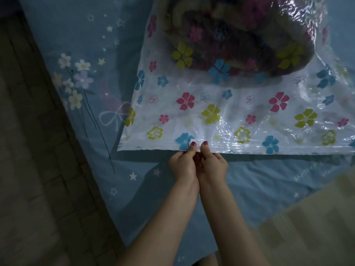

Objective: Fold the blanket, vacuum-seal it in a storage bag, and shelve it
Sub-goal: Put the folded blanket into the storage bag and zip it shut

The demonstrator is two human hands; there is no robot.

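A clear plastic storage bag printed with pink, blue and green flowers lies flat on the bed. Inside it, toward the far end, sits the folded dark patterned blanket. My left hand and my right hand are side by side at the bag's near edge. Each pinches the zip strip there, thumb on top, fingers curled underneath. The two thumbs almost touch each other, left of the strip's middle.
The bag rests on a blue bedsheet with star, flower and bow prints. A brown tiled floor runs along the left beside the bed. A pale yellowish surface fills the lower right.
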